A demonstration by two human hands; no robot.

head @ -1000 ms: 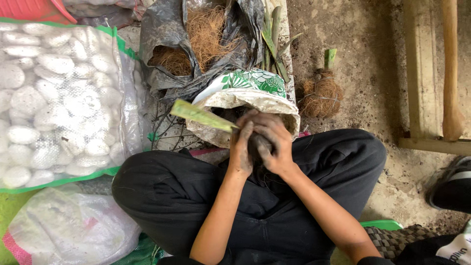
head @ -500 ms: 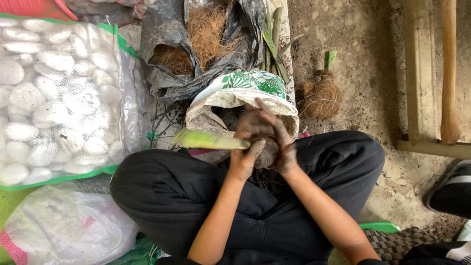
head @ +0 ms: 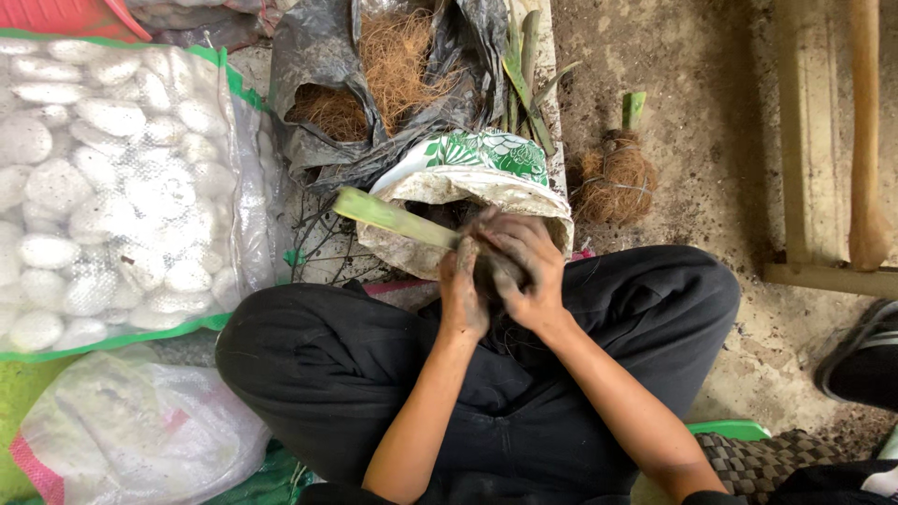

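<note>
My right hand (head: 527,271) and left hand (head: 462,295) close together around the dark soil ball at the base of a pale green cut plant stalk (head: 393,217), above my lap. I judge even pressing all round, over the open white soil sack (head: 449,187), compacts it best.
</note>
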